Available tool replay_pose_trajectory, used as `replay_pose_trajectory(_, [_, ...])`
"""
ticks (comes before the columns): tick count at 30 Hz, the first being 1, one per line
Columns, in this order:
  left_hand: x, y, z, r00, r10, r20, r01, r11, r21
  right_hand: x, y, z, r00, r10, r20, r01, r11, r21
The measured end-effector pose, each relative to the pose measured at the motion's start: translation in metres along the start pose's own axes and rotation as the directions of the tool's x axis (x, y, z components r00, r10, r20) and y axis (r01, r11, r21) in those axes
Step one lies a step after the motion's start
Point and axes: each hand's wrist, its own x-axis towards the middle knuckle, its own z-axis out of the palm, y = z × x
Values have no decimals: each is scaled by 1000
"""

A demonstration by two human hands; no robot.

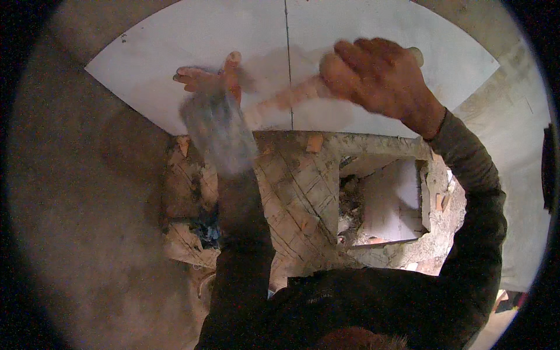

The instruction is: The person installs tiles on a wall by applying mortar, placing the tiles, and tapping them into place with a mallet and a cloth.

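My right hand [379, 79] is wrapped round the wooden handle [291, 96] of a mallet, whose end pokes out past the fist. The mallet's bulky grey head [219, 131] is smeared by motion and covers part of my left wrist. Beyond it my left hand [204, 80] lies against a large white slab [157, 58], thumb and fingers apart. A second white slab [373, 17] adjoins it on the right along a thin dark seam. Whether the mallet head touches the slab I cannot tell.
Nearer me is a rough surface [291, 181] scored with crossing lines, with a square opening [424, 198] at its right. Small orange pieces [314, 143] sit along the slabs' lower edge. A dark blue item [207, 232] lies near my left forearm. Grey wall [87, 204] flanks the left.
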Motion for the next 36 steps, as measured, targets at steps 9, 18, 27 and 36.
replay_pose_trajectory(9, [76, -71, 36, 885, 372, -279, -335, 926, 173, 9, -3, -3, 993, 114, 21, -115, 992, 54])
replay_pose_trajectory(18, [95, -106, 37, 719, 652, -241, -548, 745, 380, 18, -2, -1, 979, 202, 24, -204, 975, 93])
replay_pose_trajectory(27, [103, -82, 81, 633, 582, -511, -434, 813, 389, 13, 11, 2, 848, 409, 337, -458, 885, 80])
replay_pose_trajectory(36, [-87, -139, -75, 911, 411, -21, -355, 811, 465, -179, -105, -8, 515, 255, 818, -823, 413, 390])
